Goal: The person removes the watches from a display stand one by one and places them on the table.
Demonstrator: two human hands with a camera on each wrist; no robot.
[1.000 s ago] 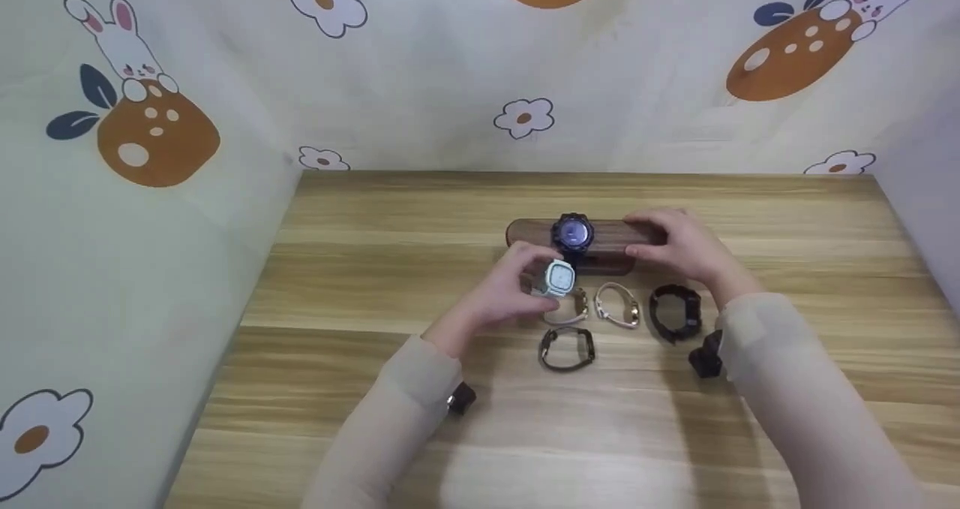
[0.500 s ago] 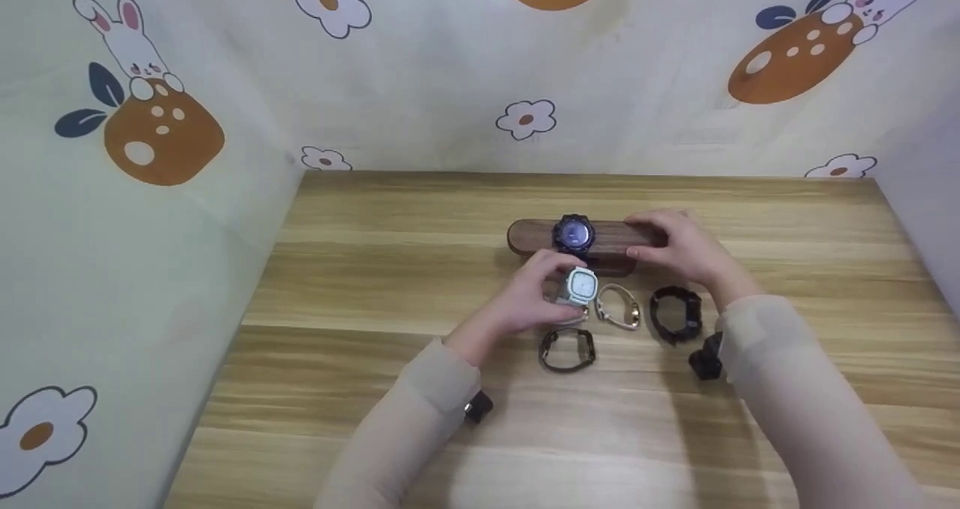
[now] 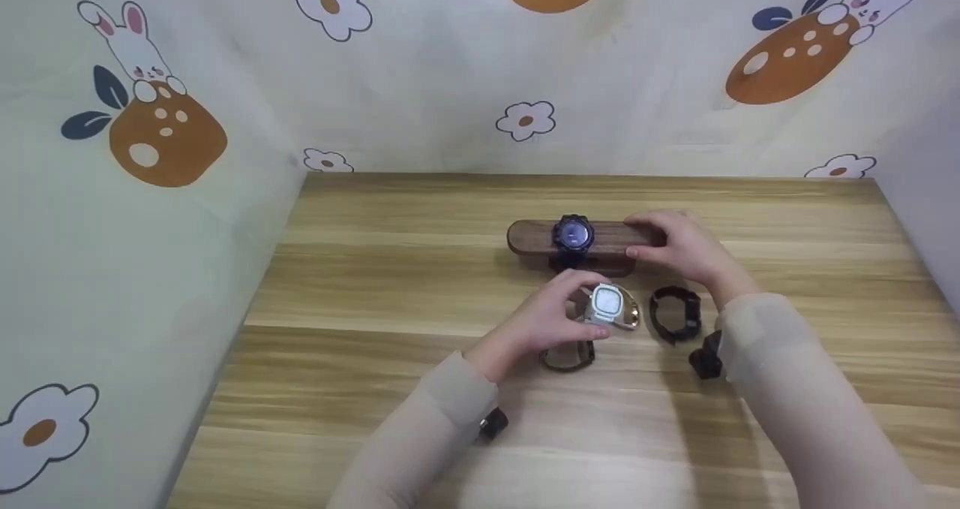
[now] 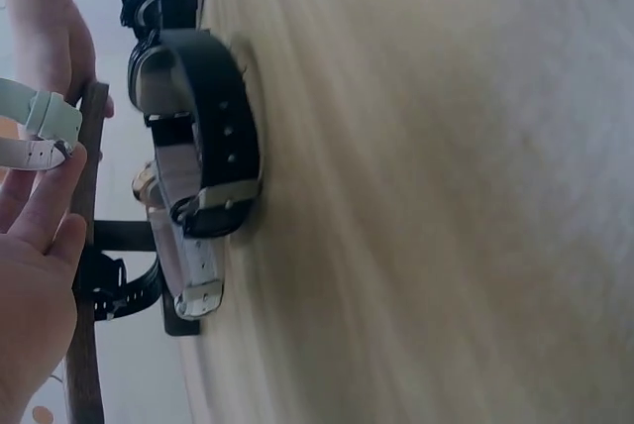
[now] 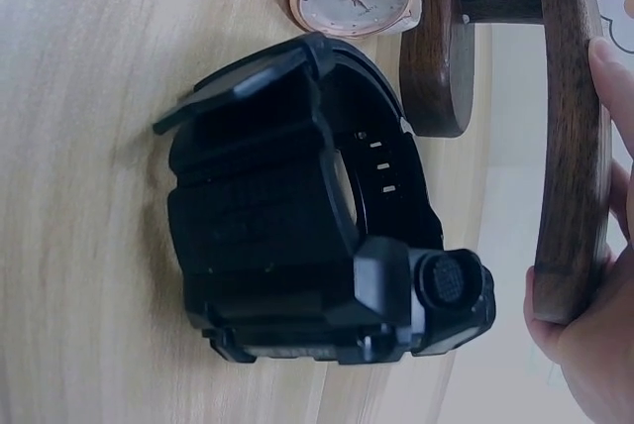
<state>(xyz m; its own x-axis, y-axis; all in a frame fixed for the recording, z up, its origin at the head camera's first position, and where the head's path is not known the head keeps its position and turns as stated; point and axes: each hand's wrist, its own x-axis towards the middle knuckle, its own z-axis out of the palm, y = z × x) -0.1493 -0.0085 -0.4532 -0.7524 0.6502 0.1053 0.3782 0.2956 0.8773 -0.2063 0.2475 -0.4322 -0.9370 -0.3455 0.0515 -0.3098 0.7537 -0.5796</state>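
Pale square watch (image 3: 606, 303), pinched in grip of left hand (image 3: 556, 318), partly hiding a rose-gold watch (image 3: 634, 315). Wooden watch stand (image 3: 532, 237), grasped by right hand (image 3: 686, 248). Chunky black watch (image 5: 267, 221) on tabletop (image 3: 787, 269).

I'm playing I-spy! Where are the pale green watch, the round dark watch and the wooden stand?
Pale green watch (image 3: 607, 300): head view, on its squarish face.
Round dark watch (image 3: 574, 233): head view, on its round face.
Wooden stand (image 3: 611, 237): head view, on bare wood of its top bar.
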